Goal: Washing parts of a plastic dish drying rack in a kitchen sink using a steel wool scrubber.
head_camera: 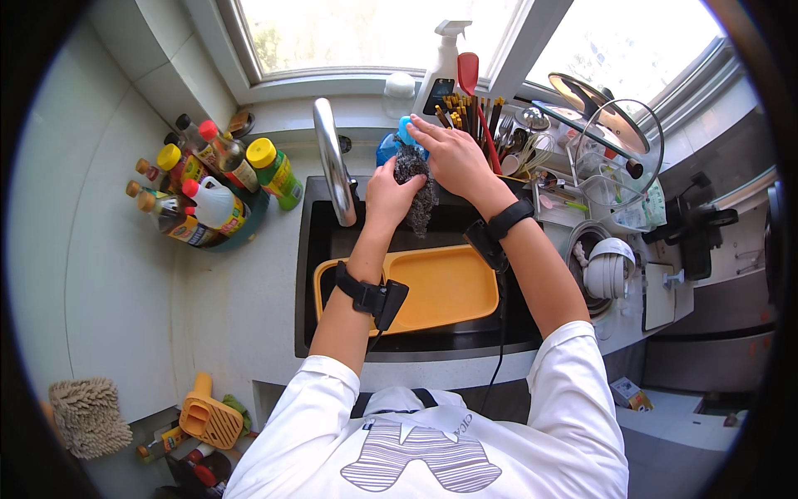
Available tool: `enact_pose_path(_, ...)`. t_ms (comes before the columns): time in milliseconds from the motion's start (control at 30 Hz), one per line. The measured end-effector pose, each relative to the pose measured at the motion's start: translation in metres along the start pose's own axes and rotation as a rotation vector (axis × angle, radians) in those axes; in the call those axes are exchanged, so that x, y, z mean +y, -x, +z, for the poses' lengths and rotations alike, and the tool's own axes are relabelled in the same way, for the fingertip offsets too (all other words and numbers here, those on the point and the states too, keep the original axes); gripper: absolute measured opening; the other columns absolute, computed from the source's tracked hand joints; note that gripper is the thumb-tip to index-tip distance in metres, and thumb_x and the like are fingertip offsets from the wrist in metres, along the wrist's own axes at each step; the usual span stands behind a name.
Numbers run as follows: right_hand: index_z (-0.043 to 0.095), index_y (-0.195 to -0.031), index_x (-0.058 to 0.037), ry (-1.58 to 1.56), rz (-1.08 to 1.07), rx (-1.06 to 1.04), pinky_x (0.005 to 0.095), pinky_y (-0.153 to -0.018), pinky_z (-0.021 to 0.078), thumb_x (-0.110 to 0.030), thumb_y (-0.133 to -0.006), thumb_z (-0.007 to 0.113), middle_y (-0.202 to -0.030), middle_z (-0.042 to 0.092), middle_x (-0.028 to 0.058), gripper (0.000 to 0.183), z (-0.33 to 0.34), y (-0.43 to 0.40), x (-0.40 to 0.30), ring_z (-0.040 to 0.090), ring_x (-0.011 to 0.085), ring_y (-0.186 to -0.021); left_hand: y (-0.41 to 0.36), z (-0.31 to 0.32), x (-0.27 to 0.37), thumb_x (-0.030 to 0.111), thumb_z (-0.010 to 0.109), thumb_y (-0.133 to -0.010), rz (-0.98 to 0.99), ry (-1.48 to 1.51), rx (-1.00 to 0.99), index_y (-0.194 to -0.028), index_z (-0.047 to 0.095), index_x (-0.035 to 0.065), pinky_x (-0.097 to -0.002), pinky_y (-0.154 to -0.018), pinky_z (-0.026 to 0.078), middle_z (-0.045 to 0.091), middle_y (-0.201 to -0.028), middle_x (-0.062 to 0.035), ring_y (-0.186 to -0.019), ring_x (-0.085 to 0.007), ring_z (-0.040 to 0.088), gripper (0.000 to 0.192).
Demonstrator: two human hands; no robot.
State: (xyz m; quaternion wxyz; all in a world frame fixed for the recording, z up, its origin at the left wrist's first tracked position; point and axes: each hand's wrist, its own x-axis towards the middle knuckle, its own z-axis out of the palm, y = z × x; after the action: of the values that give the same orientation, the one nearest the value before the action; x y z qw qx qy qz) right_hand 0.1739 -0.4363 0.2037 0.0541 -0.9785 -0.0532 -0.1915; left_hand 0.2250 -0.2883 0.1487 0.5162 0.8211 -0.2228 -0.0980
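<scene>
My left hand (391,194) grips a dark grey mesh scouring pad (411,174) over the back of the black sink (430,346). The pad hangs directly below the light-blue pump head (405,130) of a blue bottle (386,150). My right hand (458,157) rests its extended fingers on the pump head from the right; its thumb is hidden. Under my forearms a yellow-orange tray (446,290) with a raised divider lies tilted in the sink.
A chrome faucet (335,162) rises left of my hands. Sauce bottles (218,209) crowd a round turntable (255,227). Behind my right hand stand chopsticks (461,112) and a white spray bottle (436,75). Stacked white bowls (608,268) sit at right. A cable (502,330) hangs from my right wrist.
</scene>
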Motion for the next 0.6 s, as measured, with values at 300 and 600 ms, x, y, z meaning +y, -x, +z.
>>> enact_pose_path(300, 0.031, -0.145, -0.0086, -1.622, 0.722, 0.165, 0.0325, -0.107, 0.0323, -0.029, -0.094, 0.048, -0.148, 0.032, 0.0086, 0.058, 0.011, 0.084, -0.049, 0.035, 0.0225, -0.135, 0.08, 0.001, -0.013, 0.006, 0.066, -0.086, -0.26, 1.216, -0.311, -0.128, 0.045, -0.0001, -0.031, -0.085, 0.053, 0.06, -0.112, -0.0068, -0.102, -0.0157, 0.06, 0.047)
enact_pose_path(600, 0.044, -0.133, -0.0063, -2.018, 1.29, -0.039, 0.0344, -0.083, 0.0526, -0.023, -0.092, 0.046, -0.12, 0.058, 0.0125, 0.044, 0.084, 0.196, -0.11, 0.06, 0.0231, -0.104, 0.174, 0.02, -0.131, 0.031, 0.065, -0.088, -0.041, -0.02, 0.035, -0.107, 0.067, 0.0047, -0.0347, -0.082, 0.048, 0.061, -0.102, -0.0135, -0.09, -0.0266, 0.06, 0.033)
